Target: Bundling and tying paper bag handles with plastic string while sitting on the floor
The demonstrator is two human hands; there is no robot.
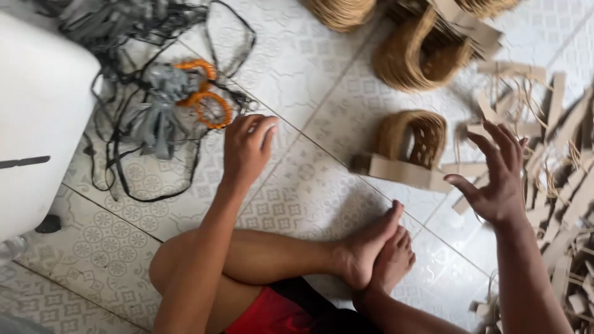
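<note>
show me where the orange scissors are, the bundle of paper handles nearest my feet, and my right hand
orange scissors [213,108], head view, on the lower orange finger loop.
bundle of paper handles [402,170], head view, on its cardboard strip base.
right hand [498,179], head view, on the open palm, holding nothing.

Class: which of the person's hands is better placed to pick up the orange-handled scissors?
Probably the left hand: it rests open on the floor tile beside the scissors. The right hand hovers open far across, near the cardboard strips.

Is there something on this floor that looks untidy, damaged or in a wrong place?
Nothing looks damaged. The untidy parts are the tangle of black cords and grey strips around the orange-handled scissors near the left hand, and the brown paper strips scattered loosely beside the open right hand.
</note>
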